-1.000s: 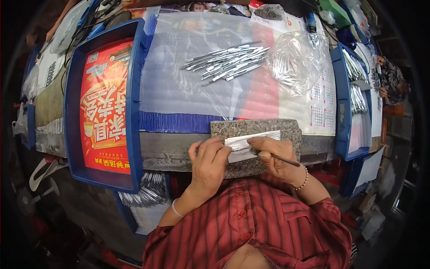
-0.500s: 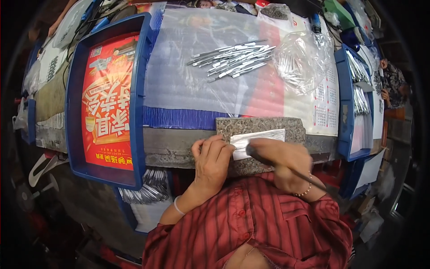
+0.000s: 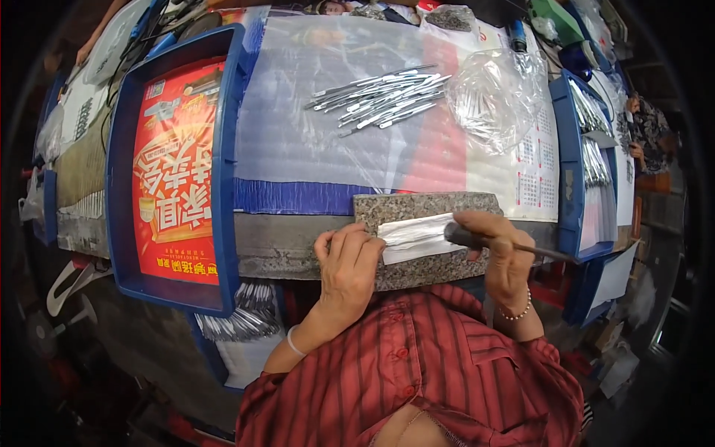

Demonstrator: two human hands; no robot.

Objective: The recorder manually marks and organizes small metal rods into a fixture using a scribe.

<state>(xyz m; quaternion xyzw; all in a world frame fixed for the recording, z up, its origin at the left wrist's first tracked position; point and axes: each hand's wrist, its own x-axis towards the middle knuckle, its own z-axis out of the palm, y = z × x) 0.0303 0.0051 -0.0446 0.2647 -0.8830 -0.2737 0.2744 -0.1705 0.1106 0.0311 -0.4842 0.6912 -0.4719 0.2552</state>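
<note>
A speckled stone block (image 3: 424,202) lies at the near edge of the table, with a creased white pad (image 3: 417,232) on top. My left hand (image 3: 348,261) rests at the pad's left end, its fingers bent together and the fingertips at the pad's edge. Whatever they pinch is too small or hidden to make out. Above the pad's right end, my right hand (image 3: 506,257) is closed around a dark hammer (image 3: 465,236), gripped close to its thick end, with the thin handle running off to the right. Beyond the block lies a loose pile of slim silvery metal strips (image 3: 387,97).
On the left stands a blue tray (image 3: 226,164) lined with red printed card. A clear plastic bag (image 3: 491,97) of small metal pieces sits right of the pile. Another blue bin (image 3: 570,171) holds metal strips at far right. More strips (image 3: 242,316) lie below the left tray.
My right hand has moved right with the hammer, uncovering more of the white pad. My left hand stays at the pad's left end. The whole view has shifted slightly.
</note>
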